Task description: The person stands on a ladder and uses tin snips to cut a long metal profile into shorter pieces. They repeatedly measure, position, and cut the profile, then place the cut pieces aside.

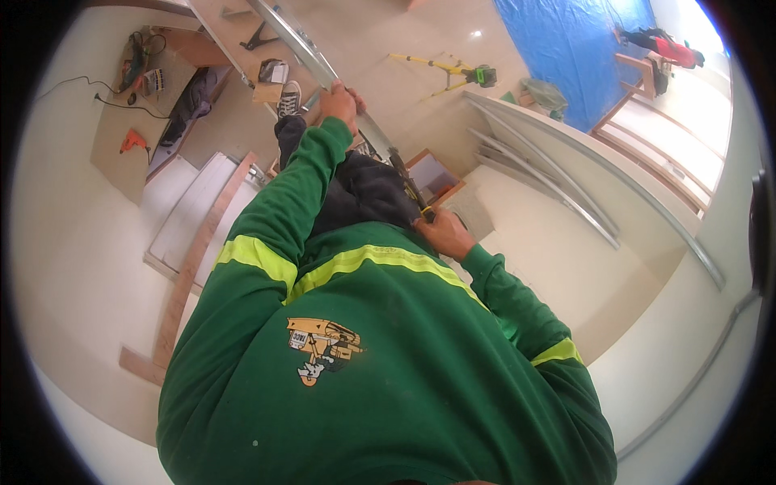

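Observation:
A long silvery metal profile (307, 50) runs from the top edge down across my legs. My left hand (341, 105) is closed around it about midway along its visible length. Nearer my body, my right hand (446, 233) is wrapped round a hand tool with a black and yellow handle (428, 213). The tool's dark, narrow front part (402, 171) reaches up to the near end of the profile; whether the two touch, and the tool's exact kind, I cannot make out. My dark trousers lie directly beneath.
A yellow tripod with a green device (482, 77) stands ahead. Metal profiles (558, 190) lie at the right beside a large board. At the left are an orange-red tool (133, 141), white panels (190, 210) and a wooden strip (190, 275). A blue sheet (558, 56) covers floor at the back.

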The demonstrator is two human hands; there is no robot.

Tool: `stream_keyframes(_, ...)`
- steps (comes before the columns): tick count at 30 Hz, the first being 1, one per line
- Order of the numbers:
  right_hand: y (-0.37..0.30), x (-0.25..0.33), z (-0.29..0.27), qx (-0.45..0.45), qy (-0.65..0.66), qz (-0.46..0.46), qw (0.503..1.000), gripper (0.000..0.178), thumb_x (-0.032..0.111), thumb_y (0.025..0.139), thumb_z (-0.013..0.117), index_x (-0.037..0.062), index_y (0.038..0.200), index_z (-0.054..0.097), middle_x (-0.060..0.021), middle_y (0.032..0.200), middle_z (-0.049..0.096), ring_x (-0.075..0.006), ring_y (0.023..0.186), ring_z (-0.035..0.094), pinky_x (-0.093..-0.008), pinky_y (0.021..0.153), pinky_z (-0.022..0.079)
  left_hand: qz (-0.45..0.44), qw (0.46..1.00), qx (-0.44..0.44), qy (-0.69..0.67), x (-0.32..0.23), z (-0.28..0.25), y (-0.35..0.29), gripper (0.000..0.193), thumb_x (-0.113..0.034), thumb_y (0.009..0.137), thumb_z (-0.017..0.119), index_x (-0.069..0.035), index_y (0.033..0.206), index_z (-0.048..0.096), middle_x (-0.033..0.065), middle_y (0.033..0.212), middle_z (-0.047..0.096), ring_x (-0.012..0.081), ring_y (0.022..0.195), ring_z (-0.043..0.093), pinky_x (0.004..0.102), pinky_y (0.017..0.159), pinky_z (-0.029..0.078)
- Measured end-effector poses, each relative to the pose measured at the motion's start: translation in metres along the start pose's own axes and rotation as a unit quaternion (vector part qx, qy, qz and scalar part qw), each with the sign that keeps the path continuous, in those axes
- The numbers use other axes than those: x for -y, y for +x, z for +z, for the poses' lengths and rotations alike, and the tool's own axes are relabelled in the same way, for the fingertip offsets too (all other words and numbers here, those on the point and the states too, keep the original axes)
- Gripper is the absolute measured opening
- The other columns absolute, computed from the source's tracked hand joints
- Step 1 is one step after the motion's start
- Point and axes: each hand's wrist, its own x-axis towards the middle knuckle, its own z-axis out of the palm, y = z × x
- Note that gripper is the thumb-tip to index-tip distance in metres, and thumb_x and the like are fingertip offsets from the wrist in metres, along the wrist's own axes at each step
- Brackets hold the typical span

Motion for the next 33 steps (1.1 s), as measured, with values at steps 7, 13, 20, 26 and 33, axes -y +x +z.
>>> stream_keyframes(7,0.009,-0.006,0.009,-0.037,-0.008,-0.034,0.999,0.05,0.029,0.087,0.07,-0.0151,0.113,0.069,-0.0404,0.104,0.072,-0.0535,0.105,0.072,-0.0555,0.099,0.055,0.033,0.999,0.008,-0.006,-0.006,0.001,-0.005,0.021,-0.028,0.115,0.047,-0.008,0.109,0.044,0.0074,0.081,0.055,0.0192,0.058,0.054,0.0367,0.051,0.052)
stream_keyframes(13,0.014,-0.01,0.029,-0.032,0.005,-0.035,0.999,0.049,0.029,0.087,0.071,-0.014,0.11,0.069,-0.0392,0.101,0.072,-0.0541,0.103,0.072,-0.056,0.096,0.055,0.015,1.0,0.001,-0.006,-0.01,-0.011,-0.005,0.023,-0.027,0.116,0.048,-0.005,0.114,0.05,0.0088,0.084,0.056,0.0195,0.061,0.055,0.0387,0.053,0.053)
stream_keyframes(20,-0.003,0.02,-0.007,0.122,0.104,0.037,0.986,0.043,0.032,0.092,0.08,-0.0067,0.107,0.071,-0.0205,0.091,0.076,-0.0274,0.087,0.075,-0.0446,0.075,0.056,0.025,1.0,-0.005,0.002,0.002,-0.017,0.004,0.024,-0.029,0.116,0.048,-0.005,0.113,0.049,0.0077,0.084,0.055,0.0185,0.061,0.055,0.037,0.052,0.052)
stream_keyframes(26,0.009,-0.01,0.002,0.102,0.179,-0.011,0.979,0.036,0.026,0.094,0.079,-0.0039,0.111,0.069,-0.0087,0.088,0.069,-0.0161,0.083,0.065,-0.0395,0.075,0.052,0.031,0.998,0.03,-0.039,-0.002,-0.004,0.013,0.023,-0.028,0.116,0.047,-0.006,0.114,0.045,0.0079,0.084,0.055,0.0191,0.06,0.055,0.0374,0.051,0.052)
stream_keyframes(33,-0.003,0.018,-0.008,0.071,0.228,-0.027,0.971,0.033,0.026,0.095,0.079,-0.0039,0.105,0.068,-0.0068,0.088,0.069,-0.0162,0.083,0.065,-0.0385,0.075,0.052,0.034,0.999,0.03,-0.029,-0.016,0.0,0.023,0.023,-0.03,0.117,0.047,-0.007,0.116,0.045,0.0082,0.086,0.056,0.0201,0.062,0.056,0.0391,0.052,0.054)
